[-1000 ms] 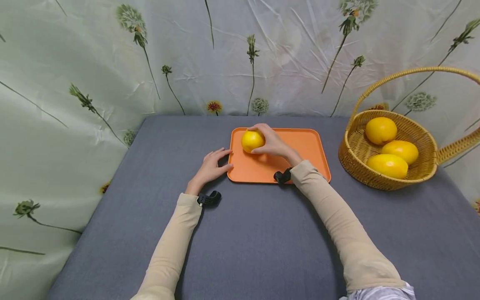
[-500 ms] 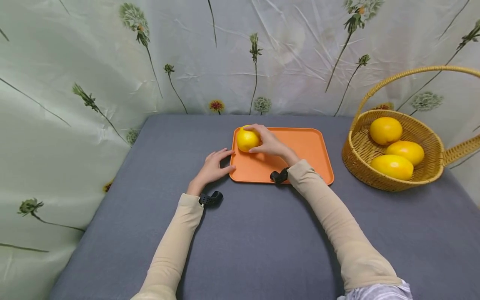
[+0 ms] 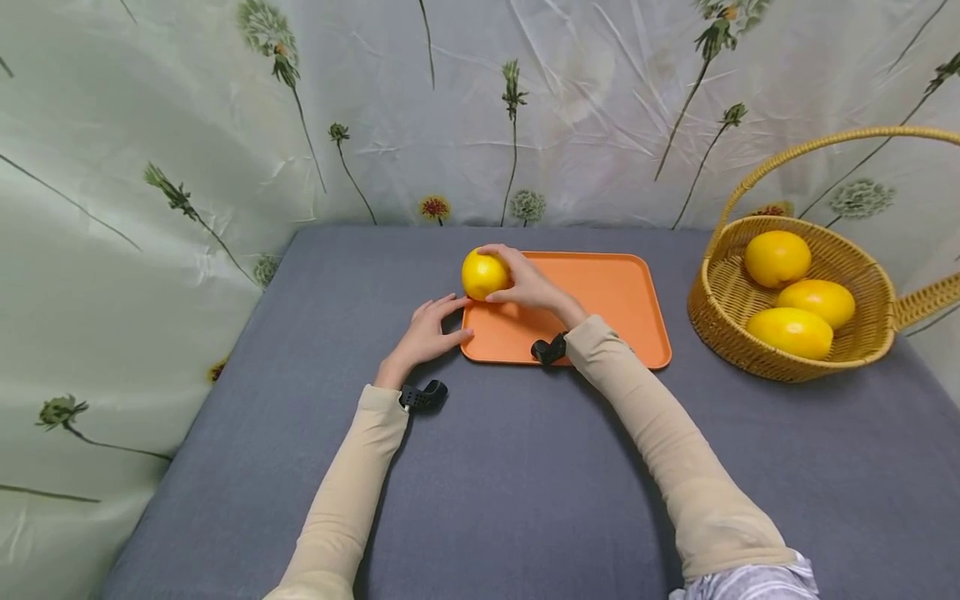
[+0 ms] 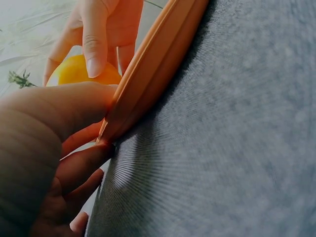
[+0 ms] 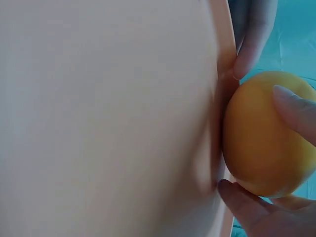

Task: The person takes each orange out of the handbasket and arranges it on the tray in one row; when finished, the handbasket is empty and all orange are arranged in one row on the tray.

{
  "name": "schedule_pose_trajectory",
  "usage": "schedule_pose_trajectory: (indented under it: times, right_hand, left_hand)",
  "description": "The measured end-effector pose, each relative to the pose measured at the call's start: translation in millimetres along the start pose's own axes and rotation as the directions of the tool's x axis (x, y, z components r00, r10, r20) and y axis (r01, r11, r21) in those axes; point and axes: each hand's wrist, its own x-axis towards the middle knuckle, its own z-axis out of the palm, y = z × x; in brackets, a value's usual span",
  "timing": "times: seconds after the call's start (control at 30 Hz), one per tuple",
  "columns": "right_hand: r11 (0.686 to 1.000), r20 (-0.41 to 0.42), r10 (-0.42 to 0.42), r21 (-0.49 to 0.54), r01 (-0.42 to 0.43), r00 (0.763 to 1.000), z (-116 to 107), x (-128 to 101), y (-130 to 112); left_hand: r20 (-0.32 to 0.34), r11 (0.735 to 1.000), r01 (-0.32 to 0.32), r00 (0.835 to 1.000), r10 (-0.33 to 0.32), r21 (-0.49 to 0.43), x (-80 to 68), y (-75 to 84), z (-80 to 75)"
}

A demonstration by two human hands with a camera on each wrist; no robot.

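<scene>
A smooth yellow fruit (image 3: 483, 274) is at the back left corner of an orange tray (image 3: 592, 308). From its right side my right hand (image 3: 525, 283) grips it, thumb in front and fingers curled behind. In the right wrist view the fruit (image 5: 269, 136) sits against the tray's edge between thumb and fingertips. My left hand (image 3: 423, 333) rests at the tray's left side, fingers spread and fairly straight. The left wrist view shows its thumb and fingertips right at the tray's rim (image 4: 153, 69), with the fruit (image 4: 74, 71) beyond, partly hidden by both hands.
To the right of the tray stands a wicker basket (image 3: 723, 333) with a tall arched handle and three more yellow fruits (image 3: 791, 332) inside. A grey cloth (image 3: 525, 467) covers the table. Behind hangs a pale curtain (image 3: 420, 125) with a dandelion print.
My right hand has carried the yellow fruit leftward, from over the tray's left part to its back left corner. The left hand stays at the tray's edge.
</scene>
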Motion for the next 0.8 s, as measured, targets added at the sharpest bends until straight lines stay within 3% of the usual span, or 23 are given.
schedule_pose_trajectory:
  times: [0.27,0.67,0.8]
  right_hand:
    - [0.999,0.011,0.033,-0.026,-0.032,0.999,-4,-3,0]
    - [0.989,0.046,0.051,0.139,-0.057,0.998,-12,-10,3]
    - [0.987,0.05,0.081,0.137,-0.087,0.995,-19,-15,1]
  left_hand:
    - [-0.003,1.0,-0.008,1.0,0.008,-0.001,2.3,0.6,2.5]
    - [-0.002,1.0,0.009,1.0,-0.009,-0.007,2.3,0.2,3.5]
    - [-0.006,1.0,0.01,1.0,-0.01,-0.007,1.3,0.9,1.6]
